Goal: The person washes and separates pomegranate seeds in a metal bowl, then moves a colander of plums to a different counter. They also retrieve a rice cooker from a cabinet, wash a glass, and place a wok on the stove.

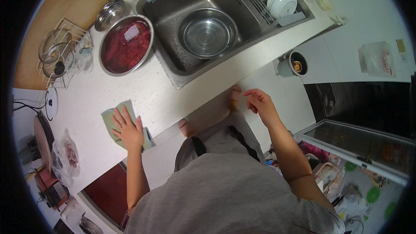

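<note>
My left hand (129, 134) lies flat, fingers spread, on a green cleaning cloth (109, 119). The cloth rests on the white countertop (94, 104), part of it at the front edge under my palm. My right hand (260, 103) hangs in the air beyond the counter's front edge, with loosely bent fingers and nothing in it. Farther back on the counter stands a steel bowl (150, 44) of dark red pieces, apparently in liquid. The stainless steel sink (169, 16) beside it holds a wide steel basin (224, 52).
White bowls (282, 3) sit in a drainer over the sink's right side. A wire rack (65, 26) with glass lids stands at left, near a steel bowl (112, 11). A plastic bag (66, 157) lies at the near left. A small bin (286, 65) hangs at right.
</note>
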